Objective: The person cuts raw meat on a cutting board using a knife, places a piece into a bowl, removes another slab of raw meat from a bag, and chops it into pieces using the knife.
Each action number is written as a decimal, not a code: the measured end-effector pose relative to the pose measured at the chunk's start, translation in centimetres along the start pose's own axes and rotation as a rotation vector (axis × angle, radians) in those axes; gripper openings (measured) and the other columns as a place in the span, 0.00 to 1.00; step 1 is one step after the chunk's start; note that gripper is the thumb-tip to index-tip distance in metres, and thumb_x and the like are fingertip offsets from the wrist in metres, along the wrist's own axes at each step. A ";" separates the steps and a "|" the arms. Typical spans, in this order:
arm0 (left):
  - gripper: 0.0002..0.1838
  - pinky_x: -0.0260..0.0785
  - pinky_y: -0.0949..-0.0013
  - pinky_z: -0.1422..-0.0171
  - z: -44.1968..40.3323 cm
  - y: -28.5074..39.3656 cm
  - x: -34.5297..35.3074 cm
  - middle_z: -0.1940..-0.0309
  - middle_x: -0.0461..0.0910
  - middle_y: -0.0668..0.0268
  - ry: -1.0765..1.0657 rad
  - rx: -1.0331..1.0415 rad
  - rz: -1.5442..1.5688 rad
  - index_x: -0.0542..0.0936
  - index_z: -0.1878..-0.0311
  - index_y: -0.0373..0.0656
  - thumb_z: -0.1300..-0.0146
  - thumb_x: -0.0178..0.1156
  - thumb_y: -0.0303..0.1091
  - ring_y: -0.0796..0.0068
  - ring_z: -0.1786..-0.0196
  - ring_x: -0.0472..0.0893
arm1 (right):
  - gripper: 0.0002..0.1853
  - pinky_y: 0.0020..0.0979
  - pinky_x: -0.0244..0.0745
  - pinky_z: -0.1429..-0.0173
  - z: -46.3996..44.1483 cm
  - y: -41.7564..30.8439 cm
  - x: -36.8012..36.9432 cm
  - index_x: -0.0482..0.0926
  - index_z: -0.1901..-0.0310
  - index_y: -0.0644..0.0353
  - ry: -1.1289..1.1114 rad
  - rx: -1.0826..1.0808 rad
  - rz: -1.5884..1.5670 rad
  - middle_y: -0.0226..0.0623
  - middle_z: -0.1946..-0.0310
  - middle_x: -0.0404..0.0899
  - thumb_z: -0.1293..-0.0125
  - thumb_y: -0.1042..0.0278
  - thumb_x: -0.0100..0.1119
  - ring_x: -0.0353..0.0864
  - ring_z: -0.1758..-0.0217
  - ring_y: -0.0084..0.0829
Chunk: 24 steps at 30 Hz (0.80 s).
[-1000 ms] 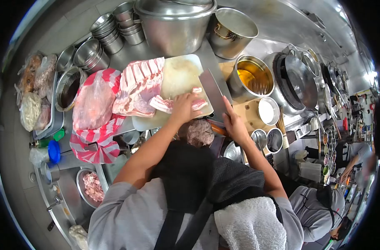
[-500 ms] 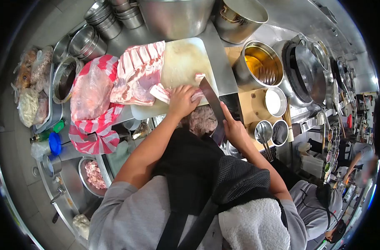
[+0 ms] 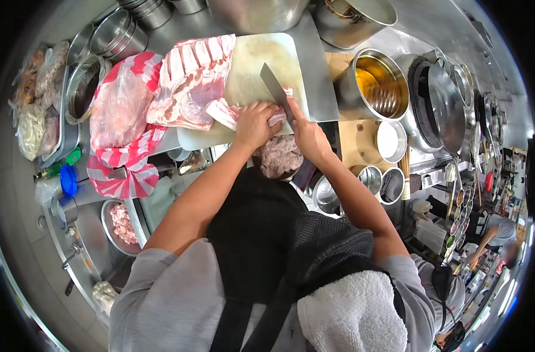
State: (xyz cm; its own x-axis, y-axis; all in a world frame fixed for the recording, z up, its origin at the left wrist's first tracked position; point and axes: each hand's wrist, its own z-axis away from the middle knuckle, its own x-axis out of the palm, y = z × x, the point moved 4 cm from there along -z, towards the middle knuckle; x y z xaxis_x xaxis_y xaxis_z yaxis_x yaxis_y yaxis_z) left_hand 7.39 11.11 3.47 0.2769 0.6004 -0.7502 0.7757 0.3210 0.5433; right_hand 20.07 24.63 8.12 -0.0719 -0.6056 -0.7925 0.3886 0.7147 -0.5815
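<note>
My left hand [image 3: 258,124] is closed over a strip of raw pork ribs [image 3: 223,113], pressing it near the front edge of a white cutting board [image 3: 244,76]. My right hand [image 3: 310,139] grips a large kitchen knife [image 3: 274,85]. Its blade points up and left across the board, by the strip's right end, close to my left fingers; whether it touches the meat I cannot tell. A small cut piece [image 3: 288,92] shows just right of the blade. Left of the strip, a bigger slab of ribs [image 3: 188,82] overlaps the board. Below the board's edge sits a lump of meat [image 3: 280,156].
A red-and-white striped bag [image 3: 127,182] lies at left with bagged meat [image 3: 122,111]. At right stand a pot of oil [image 3: 370,82] and a bowl of white powder [image 3: 388,142]. A bowl of meat pieces [image 3: 122,223] sits lower left. Another person [image 3: 499,232] is far right.
My right hand has swung the knife up and left; its blade now lies over the board beside the strip. My left hand still presses the strip. The view has shifted slightly.
</note>
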 end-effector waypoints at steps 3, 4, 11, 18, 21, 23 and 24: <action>0.23 0.73 0.55 0.37 0.0 0.2 0.4 0.48 0.88 0.71 0.040 -0.064 -0.030 0.90 0.46 0.50 0.46 0.80 0.41 0.62 0.43 0.84 | 0.43 0.66 0.76 0.57 3.1 1.3 -0.2 0.50 0.10 0.41 0.033 -0.068 -0.013 0.71 0.68 0.83 0.21 0.74 0.53 0.86 0.66 0.70; 0.23 0.73 0.55 0.37 -0.1 0.2 0.6 0.48 0.88 0.71 0.047 -0.078 -0.026 0.90 0.46 0.50 0.46 0.80 0.41 0.62 0.43 0.84 | 0.43 0.66 0.76 0.58 5.0 1.9 -0.3 0.50 0.10 0.41 0.032 -0.088 -0.024 0.71 0.68 0.83 0.21 0.74 0.53 0.86 0.66 0.69; 0.20 0.72 0.55 0.40 0.5 0.5 0.5 0.52 0.87 0.70 0.074 0.061 -0.036 0.89 0.49 0.50 0.46 0.79 0.41 0.61 0.45 0.84 | 0.42 0.67 0.76 0.58 2.1 1.7 0.3 0.50 0.10 0.43 -0.054 0.004 0.112 0.70 0.64 0.86 0.20 0.73 0.53 0.87 0.62 0.70; 0.23 0.75 0.50 0.31 -0.2 1.1 -0.8 0.46 0.87 0.59 -0.127 0.006 0.283 0.86 0.47 0.46 0.46 0.81 0.40 0.52 0.38 0.84 | 0.40 0.64 0.79 0.45 0.4 -0.1 -5.7 0.53 0.10 0.35 0.110 -0.277 -0.063 0.67 0.60 0.88 0.19 0.69 0.54 0.87 0.54 0.69; 0.40 0.70 0.49 0.20 -1.7 1.7 -1.4 0.30 0.78 0.52 0.064 -0.076 0.181 0.79 0.28 0.49 0.46 0.82 0.41 0.47 0.26 0.76 | 0.41 0.61 0.80 0.45 3.4 -1.4 -9.7 0.53 0.10 0.37 0.314 -0.299 -0.205 0.65 0.61 0.87 0.19 0.71 0.55 0.87 0.55 0.69; 0.41 0.69 0.49 0.20 -3.2 1.7 0.1 0.29 0.78 0.52 -0.022 -0.093 0.061 0.79 0.27 0.49 0.46 0.82 0.41 0.47 0.24 0.74 | 0.41 0.57 0.81 0.47 5.0 -0.8 -10.8 0.53 0.10 0.37 0.284 -0.215 -0.230 0.63 0.63 0.86 0.18 0.71 0.55 0.88 0.59 0.65; 0.41 0.69 0.48 0.19 -4.1 1.7 0.9 0.29 0.78 0.52 -0.125 -0.114 -0.060 0.80 0.26 0.50 0.47 0.81 0.41 0.47 0.23 0.73 | 0.40 0.53 0.82 0.49 5.7 -0.3 -11.2 0.53 0.10 0.37 0.253 -0.119 -0.264 0.61 0.66 0.85 0.18 0.71 0.55 0.88 0.64 0.60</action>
State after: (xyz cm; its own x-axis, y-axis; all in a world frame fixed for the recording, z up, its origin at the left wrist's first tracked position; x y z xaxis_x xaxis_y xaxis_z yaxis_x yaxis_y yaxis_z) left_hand 6.63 15.23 5.23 0.3054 0.4844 -0.8198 0.7256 0.4391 0.5298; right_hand 25.99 29.17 18.21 -0.3853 -0.6797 -0.6241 0.2183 0.5900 -0.7773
